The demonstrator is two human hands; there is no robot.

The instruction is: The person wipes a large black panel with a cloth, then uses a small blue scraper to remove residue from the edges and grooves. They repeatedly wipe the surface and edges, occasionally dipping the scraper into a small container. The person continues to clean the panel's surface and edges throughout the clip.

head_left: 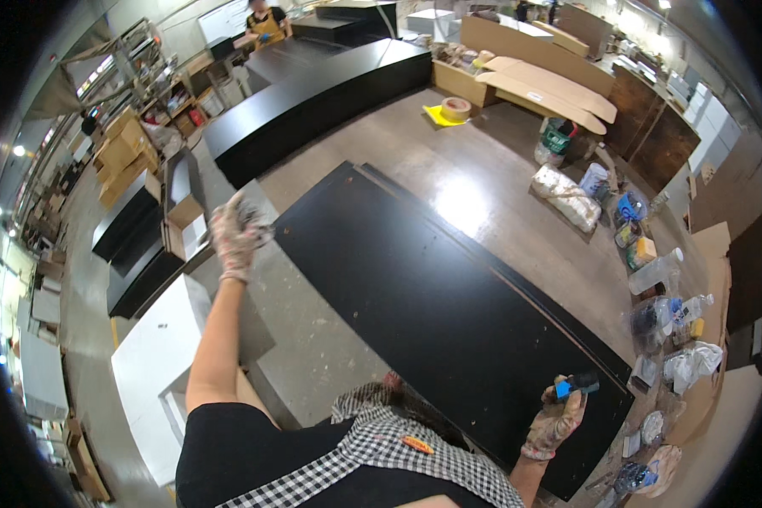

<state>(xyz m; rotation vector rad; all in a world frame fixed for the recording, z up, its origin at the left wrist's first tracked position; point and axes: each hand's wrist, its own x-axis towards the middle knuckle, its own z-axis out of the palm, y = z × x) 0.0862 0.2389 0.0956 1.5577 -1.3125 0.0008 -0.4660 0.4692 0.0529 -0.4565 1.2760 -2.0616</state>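
Note:
A large black panel (415,271) lies in front of me, with the edge of another dark panel (516,284) showing along its far side. My left hand (234,241), in a stained patterned work glove, stretches out beyond the panel's left corner. Its fingers are closed around a grey crumpled wad (258,232), blurred, perhaps a rag. Low on the right, my right hand (557,423) is gloved too and hovers over or rests on the panel's near right end; which one I cannot tell. Between its fingers is a small black-and-blue block-like tool (577,387).
Bottles, tubs and rags line the right side, with a green-labelled bucket (554,142) farther back. Tape (455,108) sits on a yellow sheet. Long black cabinet (313,106) stands ahead; white box (162,330) and dark cabinets (135,254) are left. A co-worker (267,24) stands far back.

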